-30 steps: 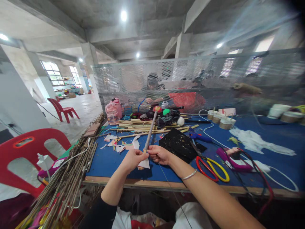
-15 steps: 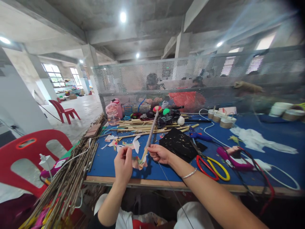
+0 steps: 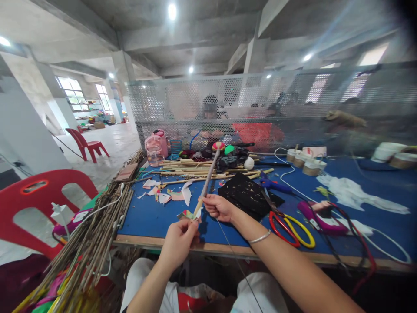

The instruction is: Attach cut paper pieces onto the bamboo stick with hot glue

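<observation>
Two hands meet on one wrapped stick (image 3: pixel 210 174), its long axis slanting from near the front edge of the worktop (image 3: pixel 146 221) toward the back — the right hand (image 3: pixel 220 208) pinches the shaft, the left hand (image 3: pixel 180 239), nearer that edge, grips a paper scrap (image 3: pixel 185 214) at its near end. Black cloth (image 3: pixel 241 193) and scissors (image 3: pixel 277 212) lie rightward — nothing visibly blocks the near end.

No readable text, labels, or numbers

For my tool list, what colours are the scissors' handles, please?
One handle is red, the other handle yellow: head view.
</observation>
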